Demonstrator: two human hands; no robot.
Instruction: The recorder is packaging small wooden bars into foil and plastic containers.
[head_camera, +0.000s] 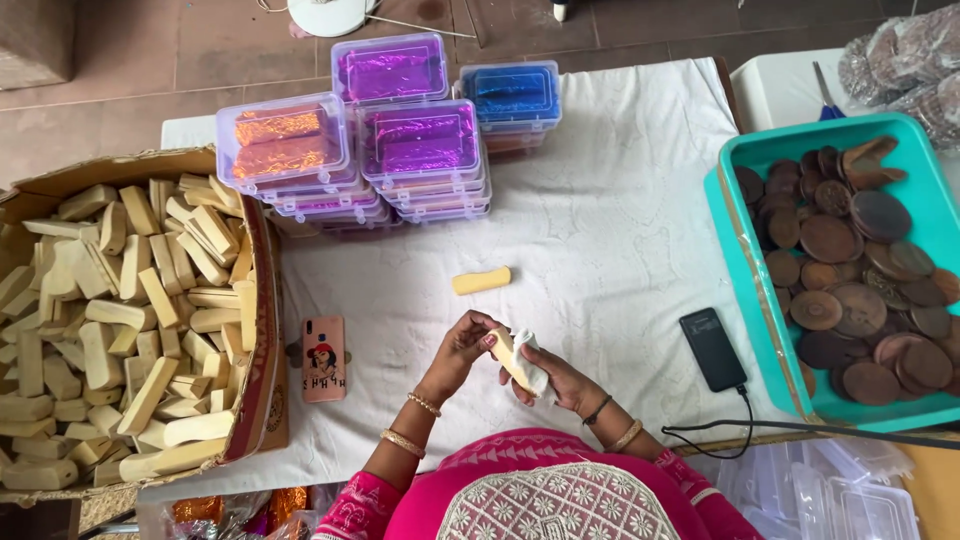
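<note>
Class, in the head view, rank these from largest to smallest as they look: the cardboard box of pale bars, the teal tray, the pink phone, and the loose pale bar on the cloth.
1. Cardboard box
2. Teal tray
3. Pink phone
4. Loose pale bar

Box and tray are both cut off by the frame edges, so their order is unsure.

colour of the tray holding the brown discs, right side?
Teal tray, seen clearly in the head view; it holds brown discs.

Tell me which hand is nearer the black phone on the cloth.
Right. The right hand is just left of the black phone; the left hand is farther left, beyond the bar both hold.
</note>
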